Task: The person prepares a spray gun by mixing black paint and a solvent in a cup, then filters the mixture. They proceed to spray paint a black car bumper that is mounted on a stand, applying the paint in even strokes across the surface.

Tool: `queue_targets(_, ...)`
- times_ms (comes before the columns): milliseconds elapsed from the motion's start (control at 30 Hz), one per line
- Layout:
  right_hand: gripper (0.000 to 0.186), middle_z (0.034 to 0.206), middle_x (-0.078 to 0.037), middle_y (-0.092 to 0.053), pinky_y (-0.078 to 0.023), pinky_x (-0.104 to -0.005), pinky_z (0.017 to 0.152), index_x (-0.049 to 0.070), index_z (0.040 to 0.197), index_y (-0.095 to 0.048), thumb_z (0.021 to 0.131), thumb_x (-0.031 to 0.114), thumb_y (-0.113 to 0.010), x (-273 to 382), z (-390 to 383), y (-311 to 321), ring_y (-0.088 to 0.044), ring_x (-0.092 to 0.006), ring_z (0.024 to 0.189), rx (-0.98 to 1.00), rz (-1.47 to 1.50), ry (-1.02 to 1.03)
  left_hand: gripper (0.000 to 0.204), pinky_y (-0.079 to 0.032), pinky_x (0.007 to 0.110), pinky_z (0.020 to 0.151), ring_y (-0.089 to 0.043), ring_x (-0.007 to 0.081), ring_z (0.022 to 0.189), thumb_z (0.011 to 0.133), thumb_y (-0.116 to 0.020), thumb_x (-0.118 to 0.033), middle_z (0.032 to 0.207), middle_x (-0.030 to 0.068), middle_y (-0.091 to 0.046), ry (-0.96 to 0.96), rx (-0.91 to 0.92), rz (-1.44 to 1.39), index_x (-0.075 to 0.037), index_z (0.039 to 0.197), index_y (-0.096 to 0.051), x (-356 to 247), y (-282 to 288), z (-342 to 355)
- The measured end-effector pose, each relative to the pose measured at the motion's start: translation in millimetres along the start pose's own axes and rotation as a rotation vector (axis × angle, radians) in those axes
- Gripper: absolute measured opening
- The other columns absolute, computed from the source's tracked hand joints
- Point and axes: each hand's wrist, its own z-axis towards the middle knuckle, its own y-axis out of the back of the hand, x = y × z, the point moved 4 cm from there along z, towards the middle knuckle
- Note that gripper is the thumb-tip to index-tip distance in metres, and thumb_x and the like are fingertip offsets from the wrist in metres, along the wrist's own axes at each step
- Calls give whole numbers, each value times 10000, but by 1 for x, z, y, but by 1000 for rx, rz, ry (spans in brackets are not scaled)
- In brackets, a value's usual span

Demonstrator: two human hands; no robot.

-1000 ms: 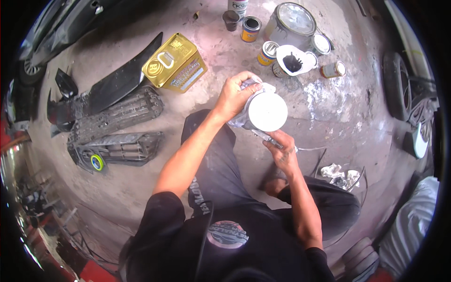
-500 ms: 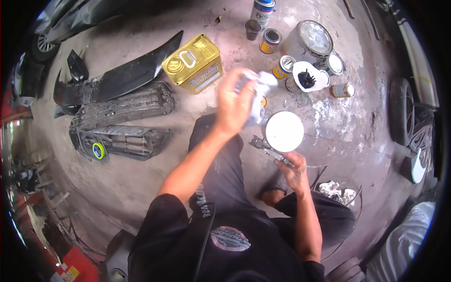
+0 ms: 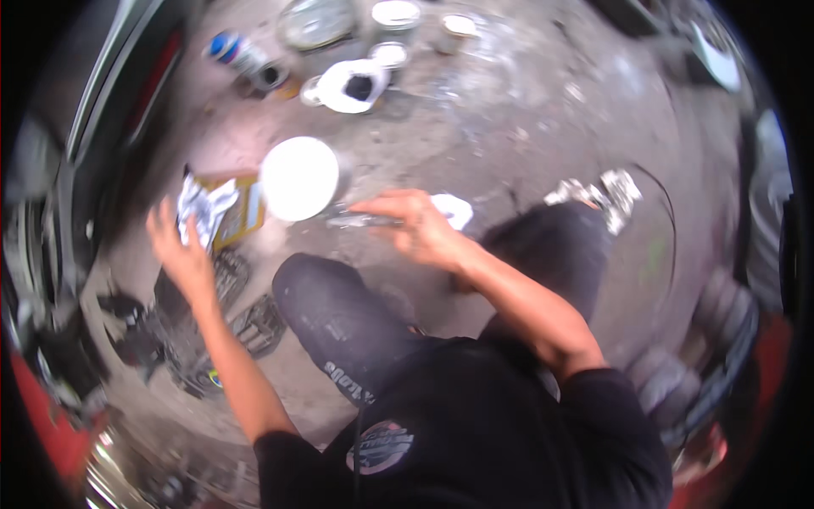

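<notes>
Holding the spray gun — right hand wrapped round it;
left hand spread wide by the cloth, contact too blurred to tell; a slack grip could tip the white cup.

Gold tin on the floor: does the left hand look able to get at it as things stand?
Probably yes: the left hand is near it with fingers spread, though the white cloth hides part of the gold tin.

Floor lies open ahead-right, with white lid and cans obstructing leftward.
</notes>
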Motion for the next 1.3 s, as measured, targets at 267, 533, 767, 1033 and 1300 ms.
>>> queue_targets(267,519,981,-96,-697,-508,-478,855,118,1311,-728,808,-9,-756,168,-43,37,-667,-354,977,-144,-267,47,1213,-471,446,1136,-535,326,1405,698,-995,-418,1584,174,-482,5,106,-1106,-22,1626,-322,-232,148,22)
queue_targets(533,474,974,-171,-723,-550,-475,823,85,1261,-737,803,-33,-753,386,-110,99,-700,-382,941,-285,-146,76,1189,-459,489,1177,-525,353,1412,572,-1065,-273,1554,238,-500,2,398,-1227,-27,1516,-383,-384,302,104)
queue_targets(767,507,1062,-143,-738,-528,-476,891,74,1313,-687,820,21,-791,495,-167,183,-697,-362,1031,-269,-128,142,1150,-434,520,1182,-528,382,1408,597,-1052,-218,1483,229,-537,-212,442,-1208,-38,1496,-357,-494,396,148)
queue_targets(1033,724,1117,-98,-694,-483,-488,988,73,1439,-571,803,240,-874,604,-228,255,-667,-304,1080,-670,-517,335,1135,-452,434,1101,-563,280,1257,614,-1048,-329,1362,122,-532,-318,111,-1042,-7,1492,-403,-590,512,196)
queue_targets(1300,455,1002,-60,-616,-502,-520,1035,128,1275,-637,831,97,-733,593,-212,247,-666,-270,995,-1314,-1107,354,1068,-463,417,1093,-549,266,1258,636,-1045,-278,1361,123,-522,-415,106,-1132,-38,1453,-401,-644,563,210)
